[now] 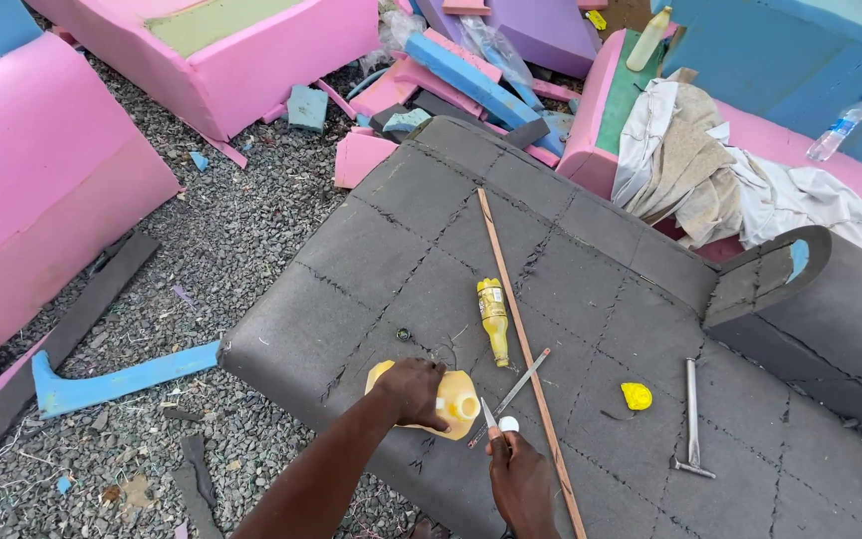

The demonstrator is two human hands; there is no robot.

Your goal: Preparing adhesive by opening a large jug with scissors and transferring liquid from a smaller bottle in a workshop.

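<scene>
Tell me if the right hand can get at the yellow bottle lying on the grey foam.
Probably yes. The right hand holds a small blade and a white cap, but the yellow bottle lies just ahead of it on the grey foam, with nothing between.

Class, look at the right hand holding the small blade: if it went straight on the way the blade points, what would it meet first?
The right hand aims its blade up-left, so it would probably first meet the yellow container under the left hand, though depth is unclear.

Yellow labelled bottle (493, 319) lying on grey foam, clear labelled bottle (837, 129) top right
</scene>
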